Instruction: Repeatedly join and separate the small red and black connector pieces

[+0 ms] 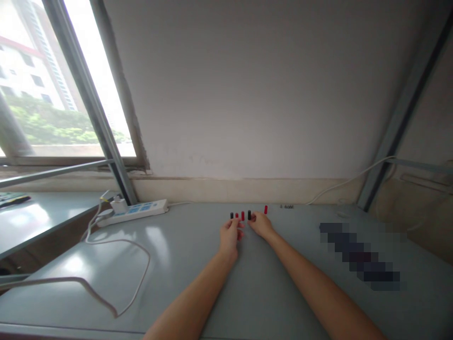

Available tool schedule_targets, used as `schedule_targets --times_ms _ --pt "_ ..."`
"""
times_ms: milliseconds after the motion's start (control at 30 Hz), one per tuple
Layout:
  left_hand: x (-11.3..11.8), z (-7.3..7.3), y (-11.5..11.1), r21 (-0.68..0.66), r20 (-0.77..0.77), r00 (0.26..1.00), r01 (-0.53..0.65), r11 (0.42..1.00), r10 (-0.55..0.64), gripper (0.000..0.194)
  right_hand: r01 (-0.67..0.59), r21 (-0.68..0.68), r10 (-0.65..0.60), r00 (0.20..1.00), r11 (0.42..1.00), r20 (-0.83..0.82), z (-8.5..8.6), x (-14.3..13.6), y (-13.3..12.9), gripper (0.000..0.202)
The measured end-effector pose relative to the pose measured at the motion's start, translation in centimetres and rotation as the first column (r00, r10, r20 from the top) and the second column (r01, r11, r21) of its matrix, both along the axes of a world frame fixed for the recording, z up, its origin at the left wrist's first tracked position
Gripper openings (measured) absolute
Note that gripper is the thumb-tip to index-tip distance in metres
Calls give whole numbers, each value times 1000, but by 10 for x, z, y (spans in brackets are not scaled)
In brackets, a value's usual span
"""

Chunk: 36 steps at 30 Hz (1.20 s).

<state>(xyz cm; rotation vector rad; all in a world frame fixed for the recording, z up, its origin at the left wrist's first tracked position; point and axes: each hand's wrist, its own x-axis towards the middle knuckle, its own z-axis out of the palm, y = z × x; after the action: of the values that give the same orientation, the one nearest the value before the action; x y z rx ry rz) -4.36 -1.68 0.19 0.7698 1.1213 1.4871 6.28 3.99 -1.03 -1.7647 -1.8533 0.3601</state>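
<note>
Small black and red cylinders stand in a short row near the back of the grey desk (198,264). My right hand (261,224) comes in from the right, its fingertips closed at the black cylinder (249,215) on the row's right end. My left hand (230,237) is just in front of the row, fingers partly spread, with no object visible in them. Its fingertips are close to two red cylinders, one (237,215) partly hidden behind the hand and the other (242,216) in fuller view. Another black cylinder (231,215) marks the left end. Behind my right hand is a separate red cylinder (265,209).
Several tiny dark pieces (288,207) lie by the wall to the right. A white power strip (136,211) with plugs sits at the back left, its cable (145,264) looping across the desk. A blurred dark object (359,255) lies at right. Metal posts (389,137) frame the desk.
</note>
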Motion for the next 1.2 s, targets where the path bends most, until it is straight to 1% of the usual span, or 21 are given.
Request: schedule_targets --times_ms 300,467,600,733,833,933,1000,1067,1100,1133,1200 --pt "0 1 -1 11 -17 1000 10 1000 -10 20 16 3 -16 998 1000 54 -2 0 1 16" --pt "0 0 -1 16 -15 1000 16 1000 -15 18 16 19 -17 998 1000 56 -2 -1 2 15" --pt "1 0 -1 11 -22 1000 15 1000 -15 20 15 17 -16 998 1000 65 -2 -2 2 17" --pt "1 0 -1 7 -40 998 38 999 -38 21 5 24 -8 993 1000 118 1 -1 -4 21" --pt "1 0 -1 7 -61 997 44 999 -43 19 -22 -7 22 987 1000 159 6 5 -11 25" --pt "4 -2 -1 44 -156 986 58 997 -50 17 -31 -14 33 981 999 193 10 21 -17 27" --pt "10 -5 -2 126 -290 955 108 986 -67 16 -19 4 18 979 1000 201 11 36 -19 26" --pt "17 -10 -4 229 -475 877 202 952 -71 14 1 21 -5 982 1000 191 11 52 -21 27" --pt "21 -12 -4 262 -572 818 253 931 -61 14 16 34 -21 983 999 180 10 59 -21 26" --pt "25 -14 -5 282 -665 745 312 907 -50 18 41 39 -47 985 998 164 9 66 -21 26" --pt "34 -15 -5 289 -815 579 413 863 -5 32 82 47 -87 989 995 119 7 76 -21 25"
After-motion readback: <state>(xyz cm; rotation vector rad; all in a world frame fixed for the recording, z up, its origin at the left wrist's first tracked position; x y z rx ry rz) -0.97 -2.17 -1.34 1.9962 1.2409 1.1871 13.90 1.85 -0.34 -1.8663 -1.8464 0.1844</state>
